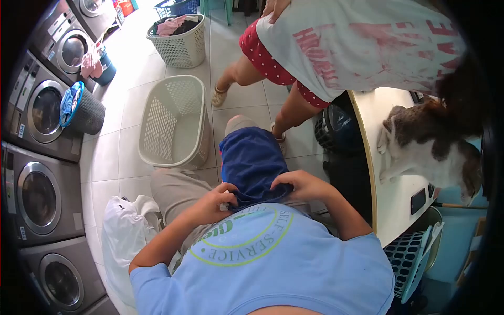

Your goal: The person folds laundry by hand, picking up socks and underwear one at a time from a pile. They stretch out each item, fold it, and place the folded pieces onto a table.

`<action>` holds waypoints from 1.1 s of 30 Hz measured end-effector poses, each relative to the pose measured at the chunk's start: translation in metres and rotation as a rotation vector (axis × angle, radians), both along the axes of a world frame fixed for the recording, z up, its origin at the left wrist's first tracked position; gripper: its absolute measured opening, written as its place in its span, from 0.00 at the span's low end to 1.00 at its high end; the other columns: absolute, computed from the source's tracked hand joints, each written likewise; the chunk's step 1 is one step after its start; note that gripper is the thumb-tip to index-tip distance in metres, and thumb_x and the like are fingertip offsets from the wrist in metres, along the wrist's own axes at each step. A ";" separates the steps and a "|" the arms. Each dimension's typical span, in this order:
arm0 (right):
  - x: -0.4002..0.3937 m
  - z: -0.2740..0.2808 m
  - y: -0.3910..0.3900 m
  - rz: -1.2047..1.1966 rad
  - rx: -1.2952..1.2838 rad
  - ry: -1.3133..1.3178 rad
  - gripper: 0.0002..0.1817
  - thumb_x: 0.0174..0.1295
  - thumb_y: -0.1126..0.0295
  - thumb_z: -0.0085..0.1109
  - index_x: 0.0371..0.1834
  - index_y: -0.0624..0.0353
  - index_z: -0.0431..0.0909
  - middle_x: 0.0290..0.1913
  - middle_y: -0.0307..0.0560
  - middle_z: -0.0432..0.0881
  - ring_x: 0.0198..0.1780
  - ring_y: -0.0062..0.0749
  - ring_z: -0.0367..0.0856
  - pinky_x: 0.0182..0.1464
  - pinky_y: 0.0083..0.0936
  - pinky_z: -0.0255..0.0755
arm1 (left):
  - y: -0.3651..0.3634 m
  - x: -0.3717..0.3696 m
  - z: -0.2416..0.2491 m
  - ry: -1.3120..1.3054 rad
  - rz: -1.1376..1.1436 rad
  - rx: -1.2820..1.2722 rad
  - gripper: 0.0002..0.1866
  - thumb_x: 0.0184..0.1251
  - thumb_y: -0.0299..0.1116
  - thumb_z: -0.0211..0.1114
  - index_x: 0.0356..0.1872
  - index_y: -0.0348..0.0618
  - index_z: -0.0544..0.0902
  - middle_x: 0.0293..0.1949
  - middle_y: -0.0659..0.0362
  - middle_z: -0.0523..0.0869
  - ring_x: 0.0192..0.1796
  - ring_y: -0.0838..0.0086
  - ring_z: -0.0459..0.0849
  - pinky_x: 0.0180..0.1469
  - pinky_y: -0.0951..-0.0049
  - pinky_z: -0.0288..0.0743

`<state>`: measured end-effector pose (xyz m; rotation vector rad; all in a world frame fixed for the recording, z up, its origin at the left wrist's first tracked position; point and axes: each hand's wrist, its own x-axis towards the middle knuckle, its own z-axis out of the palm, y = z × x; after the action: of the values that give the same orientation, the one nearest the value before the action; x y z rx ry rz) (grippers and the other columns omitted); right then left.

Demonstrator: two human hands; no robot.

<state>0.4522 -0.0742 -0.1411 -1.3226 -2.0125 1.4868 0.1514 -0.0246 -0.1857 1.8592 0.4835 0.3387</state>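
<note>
A pair of dark blue shorts [249, 163] lies spread over my lap and thigh, its gathered waistband close to my belly. My left hand [212, 205] is closed on the left end of the waistband, fingers bent and a small white bit showing beside them. At the right end, my right hand [302, 185] pinches the waistband between thumb and fingers. The cloth hangs flat between the two hands and out toward my knee.
An off-white laundry basket [202, 121] stands ahead on the tiles; a fuller basket [181, 50] is behind it. Washing machines [39, 197] line the left, near a white bag [126, 236]. At right, another person [310, 68] stands by a table [386, 210] holding a cat [420, 142] and phone [418, 201].
</note>
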 end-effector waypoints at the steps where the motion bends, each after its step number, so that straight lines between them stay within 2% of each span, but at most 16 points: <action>1: -0.001 -0.004 -0.001 -0.005 -0.022 -0.018 0.22 0.42 0.77 0.69 0.45 0.58 0.77 0.37 0.46 0.80 0.38 0.31 0.78 0.41 0.26 0.70 | -0.002 0.003 0.001 0.034 -0.001 0.024 0.20 0.42 0.20 0.70 0.42 0.41 0.79 0.44 0.55 0.78 0.52 0.63 0.76 0.52 0.68 0.71; 2: -0.002 -0.010 -0.002 0.002 0.060 0.021 0.21 0.43 0.75 0.69 0.44 0.59 0.77 0.36 0.45 0.80 0.36 0.30 0.77 0.40 0.24 0.70 | 0.000 0.006 0.003 0.048 -0.017 0.050 0.29 0.42 0.22 0.71 0.52 0.41 0.74 0.46 0.54 0.78 0.55 0.60 0.73 0.55 0.66 0.69; 5: -0.010 0.000 0.003 -0.008 0.025 0.008 0.20 0.44 0.74 0.68 0.44 0.58 0.78 0.35 0.44 0.80 0.36 0.27 0.77 0.39 0.23 0.70 | 0.007 0.022 0.029 0.160 -0.006 0.294 0.31 0.45 0.28 0.70 0.55 0.40 0.70 0.45 0.51 0.79 0.56 0.58 0.74 0.55 0.62 0.70; 9: -0.006 0.005 0.012 -0.006 -0.015 0.022 0.18 0.46 0.75 0.70 0.42 0.59 0.79 0.40 0.40 0.80 0.40 0.24 0.77 0.39 0.22 0.72 | 0.015 0.050 0.017 0.164 -0.137 0.308 0.32 0.47 0.29 0.70 0.57 0.36 0.70 0.49 0.48 0.78 0.55 0.57 0.75 0.56 0.62 0.69; 11: 0.015 -0.028 0.025 -0.062 -0.390 0.544 0.15 0.53 0.69 0.68 0.43 0.58 0.79 0.42 0.39 0.79 0.41 0.23 0.77 0.42 0.24 0.73 | 0.017 0.061 -0.006 0.199 -0.244 0.223 0.28 0.49 0.30 0.68 0.55 0.35 0.73 0.49 0.47 0.80 0.53 0.56 0.78 0.54 0.61 0.71; 13: 0.027 -0.069 0.047 -0.412 -0.167 0.453 0.16 0.59 0.62 0.64 0.47 0.58 0.77 0.45 0.39 0.79 0.43 0.25 0.78 0.48 0.28 0.74 | 0.013 0.072 -0.011 0.247 -0.283 0.263 0.26 0.49 0.31 0.68 0.53 0.35 0.75 0.48 0.47 0.80 0.51 0.55 0.79 0.53 0.61 0.72; 14: 0.029 -0.092 0.056 -0.418 -0.164 0.452 0.16 0.59 0.62 0.64 0.47 0.58 0.77 0.45 0.39 0.79 0.43 0.25 0.78 0.48 0.28 0.74 | 0.011 0.076 -0.012 0.294 -0.319 0.301 0.24 0.50 0.31 0.67 0.51 0.35 0.77 0.48 0.47 0.81 0.50 0.54 0.80 0.52 0.61 0.73; 16: 0.028 -0.132 0.074 -1.055 -0.528 0.280 0.18 0.63 0.56 0.58 0.50 0.57 0.77 0.42 0.39 0.81 0.44 0.29 0.80 0.51 0.27 0.72 | 0.011 0.080 -0.013 0.295 -0.330 0.333 0.23 0.50 0.31 0.67 0.49 0.36 0.78 0.47 0.48 0.81 0.49 0.54 0.80 0.50 0.60 0.74; 17: 0.030 -0.143 0.081 -1.059 -0.521 0.280 0.18 0.63 0.56 0.58 0.50 0.57 0.77 0.42 0.39 0.81 0.44 0.29 0.80 0.51 0.27 0.72 | 0.011 0.081 -0.012 0.301 -0.335 0.361 0.21 0.50 0.30 0.67 0.48 0.36 0.78 0.45 0.49 0.82 0.48 0.54 0.80 0.49 0.60 0.74; 19: 0.036 -0.156 0.094 -0.981 -1.072 0.713 0.20 0.62 0.59 0.61 0.52 0.59 0.75 0.44 0.41 0.81 0.44 0.33 0.80 0.52 0.30 0.73 | 0.010 0.081 -0.007 0.325 -0.356 0.346 0.21 0.50 0.31 0.67 0.47 0.36 0.78 0.44 0.49 0.82 0.47 0.54 0.80 0.48 0.60 0.74; 23: 0.042 -0.150 0.115 -0.915 -0.913 0.816 0.18 0.60 0.62 0.62 0.48 0.61 0.75 0.41 0.42 0.81 0.42 0.32 0.80 0.51 0.31 0.73 | 0.019 0.066 -0.004 0.259 -0.348 0.326 0.16 0.52 0.32 0.67 0.41 0.35 0.79 0.38 0.48 0.80 0.42 0.53 0.80 0.42 0.59 0.73; 26: 0.036 -0.130 0.124 -0.999 -0.230 0.513 0.08 0.62 0.69 0.60 0.41 0.58 0.73 0.32 0.40 0.79 0.36 0.23 0.77 0.39 0.23 0.73 | 0.043 0.050 0.032 0.178 -0.198 0.350 0.12 0.54 0.31 0.66 0.34 0.33 0.77 0.34 0.47 0.78 0.37 0.51 0.78 0.38 0.60 0.71; 27: 0.037 -0.127 0.125 -1.001 -0.229 0.516 0.08 0.62 0.69 0.60 0.41 0.58 0.73 0.32 0.40 0.79 0.36 0.23 0.77 0.39 0.23 0.73 | 0.049 0.045 0.047 0.180 -0.200 0.351 0.12 0.54 0.31 0.66 0.34 0.33 0.77 0.34 0.47 0.78 0.37 0.51 0.78 0.38 0.60 0.71; 29: 0.035 -0.109 0.127 -0.932 0.043 0.431 0.08 0.63 0.69 0.58 0.41 0.58 0.72 0.32 0.39 0.78 0.35 0.20 0.76 0.35 0.19 0.70 | 0.056 0.035 0.079 0.198 -0.032 0.407 0.10 0.54 0.29 0.66 0.30 0.32 0.75 0.31 0.46 0.76 0.34 0.50 0.75 0.34 0.61 0.68; 31: 0.026 -0.073 0.125 -0.923 -0.002 0.500 0.06 0.65 0.69 0.55 0.40 0.57 0.72 0.32 0.37 0.78 0.33 0.19 0.76 0.36 0.17 0.70 | 0.055 0.027 0.106 0.188 0.048 0.420 0.11 0.55 0.30 0.66 0.30 0.33 0.75 0.31 0.47 0.76 0.34 0.49 0.76 0.34 0.59 0.69; 33: 0.025 -0.061 0.128 -0.942 -0.097 0.765 0.05 0.66 0.68 0.54 0.40 0.55 0.72 0.33 0.37 0.78 0.32 0.17 0.76 0.34 0.17 0.70 | 0.055 0.022 0.125 0.178 0.127 0.430 0.12 0.55 0.31 0.66 0.31 0.34 0.74 0.31 0.47 0.76 0.34 0.49 0.77 0.35 0.58 0.70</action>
<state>0.4770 0.0537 -0.2023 -1.1888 -0.6821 1.2930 0.1734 0.0302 -0.0602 2.2937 0.6935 0.3855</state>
